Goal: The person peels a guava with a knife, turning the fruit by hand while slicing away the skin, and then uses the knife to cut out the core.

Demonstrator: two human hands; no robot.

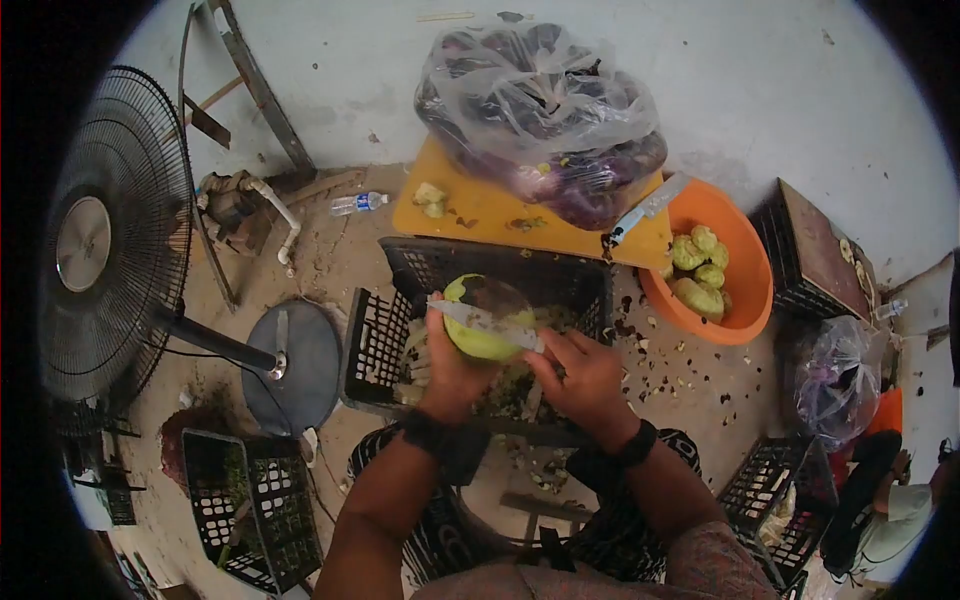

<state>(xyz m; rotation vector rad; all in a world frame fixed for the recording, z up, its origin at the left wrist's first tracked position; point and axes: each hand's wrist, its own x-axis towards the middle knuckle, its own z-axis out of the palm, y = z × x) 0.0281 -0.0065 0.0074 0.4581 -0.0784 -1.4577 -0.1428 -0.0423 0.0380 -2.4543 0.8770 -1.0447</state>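
Observation:
My left hand (452, 372) is wrapped around the lower left side of a round green vegetable (480, 343), its upper part dark and brownish. In my right hand (582, 375) is a knife (480, 318); its broad blade lies across the vegetable, with the tip near my left thumb. Both hands are over a black plastic crate (400, 252) in front of my knees. Pale scraps (415, 350) lie inside the crate. My left palm is partly hidden behind the vegetable.
Beyond the crate, a yellow board (440, 215) bears a bag of purple vegetables (545, 120) and a second knife (650, 208). Peeled vegetables lie in an orange basin (755, 300) at right. A fan (115, 240) stands left; crates (225, 500) flank me. Another person (900, 520) is at far right.

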